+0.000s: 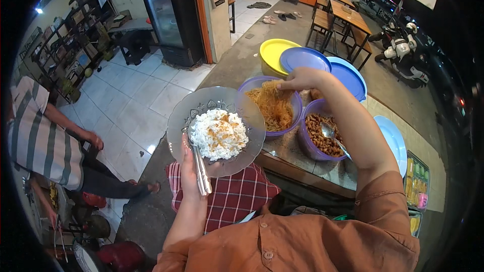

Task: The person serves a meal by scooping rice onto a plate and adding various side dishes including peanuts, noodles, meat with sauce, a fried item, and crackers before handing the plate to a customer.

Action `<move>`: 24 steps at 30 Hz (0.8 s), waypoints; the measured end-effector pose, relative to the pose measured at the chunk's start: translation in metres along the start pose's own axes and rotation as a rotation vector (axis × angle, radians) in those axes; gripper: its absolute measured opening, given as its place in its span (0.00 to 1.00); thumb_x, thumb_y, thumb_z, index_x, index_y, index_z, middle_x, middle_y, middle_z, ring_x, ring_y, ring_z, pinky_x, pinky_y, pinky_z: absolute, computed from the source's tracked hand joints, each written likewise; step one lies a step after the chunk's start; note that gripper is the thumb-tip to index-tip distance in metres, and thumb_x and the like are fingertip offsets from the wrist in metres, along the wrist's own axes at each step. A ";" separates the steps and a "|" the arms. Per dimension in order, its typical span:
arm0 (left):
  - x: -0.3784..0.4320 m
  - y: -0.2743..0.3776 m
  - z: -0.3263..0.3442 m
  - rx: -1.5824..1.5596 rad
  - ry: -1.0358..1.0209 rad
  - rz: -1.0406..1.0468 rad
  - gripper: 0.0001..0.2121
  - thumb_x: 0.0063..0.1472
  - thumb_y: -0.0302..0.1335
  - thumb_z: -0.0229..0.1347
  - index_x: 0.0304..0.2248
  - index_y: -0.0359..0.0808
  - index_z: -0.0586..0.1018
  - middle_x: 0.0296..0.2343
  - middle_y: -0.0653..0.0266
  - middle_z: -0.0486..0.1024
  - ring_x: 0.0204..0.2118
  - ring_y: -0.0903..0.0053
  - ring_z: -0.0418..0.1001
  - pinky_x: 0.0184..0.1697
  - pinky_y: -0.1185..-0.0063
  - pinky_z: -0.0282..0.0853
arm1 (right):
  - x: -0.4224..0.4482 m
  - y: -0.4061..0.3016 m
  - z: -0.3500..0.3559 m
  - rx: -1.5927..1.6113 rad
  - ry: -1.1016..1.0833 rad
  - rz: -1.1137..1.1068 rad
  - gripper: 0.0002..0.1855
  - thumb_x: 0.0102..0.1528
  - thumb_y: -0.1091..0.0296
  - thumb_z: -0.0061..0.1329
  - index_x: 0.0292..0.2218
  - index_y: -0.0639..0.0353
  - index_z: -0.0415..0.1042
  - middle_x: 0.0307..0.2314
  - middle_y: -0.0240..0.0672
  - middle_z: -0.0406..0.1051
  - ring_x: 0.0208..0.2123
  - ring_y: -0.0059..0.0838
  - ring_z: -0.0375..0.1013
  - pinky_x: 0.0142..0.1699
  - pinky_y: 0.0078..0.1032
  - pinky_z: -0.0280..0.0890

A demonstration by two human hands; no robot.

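My left hand [190,173] holds a clear glass plate [247,141] from below, together with the metal handles of cutlery [201,173] that rests on it. White rice [215,147] with brown bits on top lies on the plate. My right hand [298,80] reaches into a purple plastic tub [297,122], its fingers closed on a clump of thin, golden-brown fried strands [275,100]. To the right, a second purple tub [306,141] contains small brown fried pieces [315,132] and a metal spoon [328,131].
Yellow [273,51] and blue [304,59] lids lie behind the tubs. A light-blue plate [391,136] and a tray of packed sweets [418,181] are at right. A checked cushion [230,200] is below the plate. A person in a striped shirt [41,139] is at left.
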State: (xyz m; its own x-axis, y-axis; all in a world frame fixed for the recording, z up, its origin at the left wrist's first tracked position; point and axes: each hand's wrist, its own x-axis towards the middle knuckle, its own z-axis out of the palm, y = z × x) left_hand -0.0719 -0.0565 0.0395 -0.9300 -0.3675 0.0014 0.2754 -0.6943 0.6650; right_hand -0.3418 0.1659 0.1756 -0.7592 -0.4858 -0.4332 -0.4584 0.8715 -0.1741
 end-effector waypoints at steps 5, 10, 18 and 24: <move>0.007 -0.003 0.001 0.008 -0.032 -0.017 0.25 0.64 0.42 0.38 0.58 0.47 0.49 0.52 0.61 0.58 0.52 0.68 0.62 0.39 0.75 0.75 | -0.014 -0.007 -0.029 -0.025 0.199 -0.039 0.37 0.46 0.31 0.43 0.37 0.62 0.74 0.31 0.44 0.73 0.33 0.37 0.71 0.39 0.29 0.65; 0.010 -0.007 -0.001 -0.002 -0.010 0.012 0.25 0.64 0.42 0.38 0.58 0.46 0.51 0.52 0.61 0.58 0.52 0.68 0.63 0.39 0.74 0.74 | -0.031 -0.027 -0.047 -0.024 0.088 0.086 0.36 0.48 0.32 0.40 0.28 0.65 0.73 0.23 0.39 0.69 0.25 0.31 0.67 0.31 0.27 0.62; 0.013 -0.001 0.002 0.029 -0.022 -0.072 0.27 0.63 0.44 0.39 0.58 0.46 0.50 0.52 0.60 0.59 0.50 0.69 0.64 0.34 0.77 0.77 | -0.060 -0.041 -0.078 0.024 0.269 0.057 0.35 0.48 0.34 0.43 0.40 0.60 0.73 0.21 0.35 0.69 0.23 0.25 0.66 0.27 0.23 0.60; 0.031 -0.011 -0.002 -0.010 -0.160 -0.112 0.28 0.63 0.46 0.38 0.58 0.44 0.49 0.53 0.60 0.57 0.54 0.66 0.59 0.51 0.67 0.63 | -0.116 -0.101 -0.111 0.115 0.346 -0.111 0.29 0.49 0.36 0.44 0.27 0.58 0.73 0.12 0.25 0.58 0.13 0.13 0.55 0.18 0.16 0.48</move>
State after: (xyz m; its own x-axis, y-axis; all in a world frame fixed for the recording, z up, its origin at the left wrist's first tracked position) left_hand -0.1033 -0.0612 0.0304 -0.9816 -0.1849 0.0471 0.1694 -0.7315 0.6605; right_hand -0.2586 0.1272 0.3417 -0.8277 -0.5546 -0.0854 -0.5069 0.8043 -0.3100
